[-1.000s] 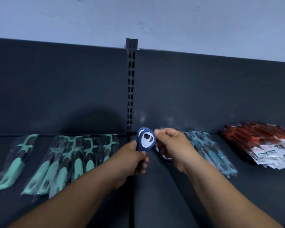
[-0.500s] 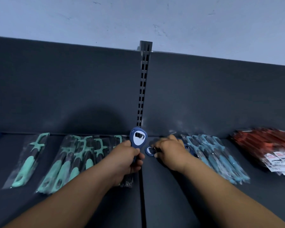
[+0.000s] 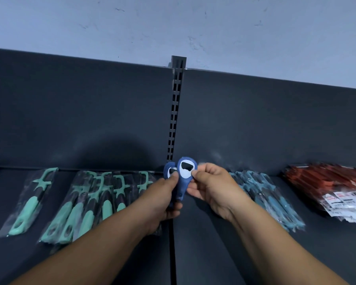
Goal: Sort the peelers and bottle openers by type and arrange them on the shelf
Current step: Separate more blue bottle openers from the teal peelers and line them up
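Note:
Two dark blue bottle openers are held upright above the middle of the dark shelf (image 3: 203, 254). My left hand (image 3: 162, 200) grips the handle of one bottle opener (image 3: 169, 170), thumb near its head. My right hand (image 3: 214, 190) pinches the head of the other bottle opener (image 3: 185, 175), which overlaps the first on its right. Several green peelers (image 3: 84, 204) in clear bags lie in a row at the left. Several blue peelers (image 3: 271, 200) in bags lie right of my right hand.
A pile of red packaged items (image 3: 333, 190) with white labels lies at the far right. A slotted upright post (image 3: 176, 112) divides the dark back panel. A seam runs down the shelf between my forearms.
My right hand came up from the shelf with a second blue bottle opener and brought it beside the one in my left hand. The view shifted slightly.

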Demonstrator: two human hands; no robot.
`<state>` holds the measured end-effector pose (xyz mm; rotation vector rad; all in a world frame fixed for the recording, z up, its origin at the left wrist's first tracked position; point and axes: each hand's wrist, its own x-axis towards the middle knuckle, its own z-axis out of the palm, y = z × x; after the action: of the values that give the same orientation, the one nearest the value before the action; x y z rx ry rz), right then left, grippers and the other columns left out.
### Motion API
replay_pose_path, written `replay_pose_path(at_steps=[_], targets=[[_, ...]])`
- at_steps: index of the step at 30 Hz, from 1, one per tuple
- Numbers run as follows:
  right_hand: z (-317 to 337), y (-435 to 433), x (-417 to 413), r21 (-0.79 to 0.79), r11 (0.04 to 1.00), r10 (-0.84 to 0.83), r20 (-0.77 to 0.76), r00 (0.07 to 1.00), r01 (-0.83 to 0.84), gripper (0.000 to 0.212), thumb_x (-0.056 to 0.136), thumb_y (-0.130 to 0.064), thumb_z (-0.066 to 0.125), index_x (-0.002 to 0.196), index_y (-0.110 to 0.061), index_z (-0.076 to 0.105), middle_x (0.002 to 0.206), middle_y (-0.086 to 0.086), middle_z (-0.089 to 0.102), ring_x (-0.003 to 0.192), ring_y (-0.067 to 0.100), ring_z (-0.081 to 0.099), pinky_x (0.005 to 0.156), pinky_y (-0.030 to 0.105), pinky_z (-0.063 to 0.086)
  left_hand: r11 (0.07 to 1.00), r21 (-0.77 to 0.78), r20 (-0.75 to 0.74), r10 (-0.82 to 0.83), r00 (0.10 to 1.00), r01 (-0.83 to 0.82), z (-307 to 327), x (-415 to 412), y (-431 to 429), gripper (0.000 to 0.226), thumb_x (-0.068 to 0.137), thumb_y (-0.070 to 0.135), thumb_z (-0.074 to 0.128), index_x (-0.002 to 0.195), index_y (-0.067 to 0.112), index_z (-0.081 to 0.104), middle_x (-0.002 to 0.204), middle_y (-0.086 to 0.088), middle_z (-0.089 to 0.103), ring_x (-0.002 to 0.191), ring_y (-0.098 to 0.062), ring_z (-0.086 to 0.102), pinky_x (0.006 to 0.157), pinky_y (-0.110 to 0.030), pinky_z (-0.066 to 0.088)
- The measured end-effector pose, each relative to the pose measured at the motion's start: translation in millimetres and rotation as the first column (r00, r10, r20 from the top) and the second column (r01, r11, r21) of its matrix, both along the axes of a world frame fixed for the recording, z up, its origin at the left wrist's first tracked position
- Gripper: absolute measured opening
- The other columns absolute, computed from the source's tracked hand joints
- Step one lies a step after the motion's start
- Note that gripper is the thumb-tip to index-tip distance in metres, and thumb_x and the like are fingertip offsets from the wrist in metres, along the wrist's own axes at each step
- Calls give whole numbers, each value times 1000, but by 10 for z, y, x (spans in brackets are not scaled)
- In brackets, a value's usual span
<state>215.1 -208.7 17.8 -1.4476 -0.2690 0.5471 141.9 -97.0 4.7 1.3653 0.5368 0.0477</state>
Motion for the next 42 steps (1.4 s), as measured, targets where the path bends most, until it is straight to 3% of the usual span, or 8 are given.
replay_pose_path(at_steps=[7, 10, 14, 20, 25, 28, 30, 42], targets=[[-70, -145, 130, -180, 956, -177, 278, 944, 232, 17, 92, -21, 60, 76, -16, 60, 68, 3, 60, 63, 16, 54, 57, 25, 45, 997, 23, 35, -68, 997, 67, -8, -3, -60, 9, 100, 10, 40, 99, 13, 49, 74, -4, 54, 58, -13, 50, 54, -25, 47], [-192, -340, 330, -653, 630, 89, 600, 795, 421, 25, 88, -40, 60, 109, -25, 63, 112, 3, 64, 107, 25, 55, 92, 33, 45, 998, 23, 18, -57, 998, 56, -31, -15, -15, 11, 100, 8, 40, 98, 13, 49, 73, -4, 54, 57, -13, 49, 55, -25, 47], [-394, -391, 306, -867, 337, 410, 487, 771, 368, 65, 84, -56, 56, 142, -33, 40, 146, 1, 41, 132, 29, 32, 110, 33, 28, 998, 6, -6, -55, 998, 55, -69, -7, -10, 10, 99, 9, 41, 97, 13, 49, 73, -4, 55, 57, -13, 50, 56, -25, 47], [-476, -353, 256, -682, 539, 362, 717, 596, 494, 29, 89, -19, 53, 113, -27, 66, 114, 1, 67, 108, 26, 50, 90, 28, 40, 997, 11, -12, -74, 997, 74, -83, 14, -41, 11, 99, 8, 41, 94, 14, 50, 73, -4, 55, 56, -13, 50, 55, -26, 47], [-335, -364, 240, -496, 708, 64, 753, 654, 503, 13, 92, -13, 55, 91, -18, 67, 88, 4, 66, 82, 22, 60, 74, 29, 45, 998, 0, -12, -66, 998, 66, -80, 29, -24, 13, 99, 7, 40, 93, 14, 49, 74, -5, 56, 56, -14, 50, 55, -26, 46], [-153, -301, 108, -197, 927, -234, 359, 904, 318, 16, 93, -5, 54, 80, -13, 58, 70, 2, 62, 62, 14, 58, 64, 29, 50, 999, -22, -15, -49, 999, 49, -72, 53, -38, 12, 99, 7, 40, 94, 14, 48, 73, -5, 55, 56, -14, 48, 55, -26, 45], [-99, -241, -10, -54, 978, -192, 110, 975, 199, 20, 90, 1, 56, 75, -13, 56, 67, 5, 61, 58, 15, 55, 56, 26, 47, 999, -29, -12, -35, 999, 35, -63, 74, -62, 13, 99, 8, 40, 93, 15, 48, 71, -5, 54, 55, -14, 47, 54, -26, 44], [-129, -143, -139, -49, 991, -126, -109, 986, 121, 20, 86, -4, 66, 79, -13, 50, 68, 6, 66, 53, 12, 63, 53, 21, 53, 982, 179, 26, -63, 998, 57, -74, 134, -161, 23, 99, 35, 43, 107, 16, 51, 87, -3, 59, 69, -13, 52, 63, -26, 48]])
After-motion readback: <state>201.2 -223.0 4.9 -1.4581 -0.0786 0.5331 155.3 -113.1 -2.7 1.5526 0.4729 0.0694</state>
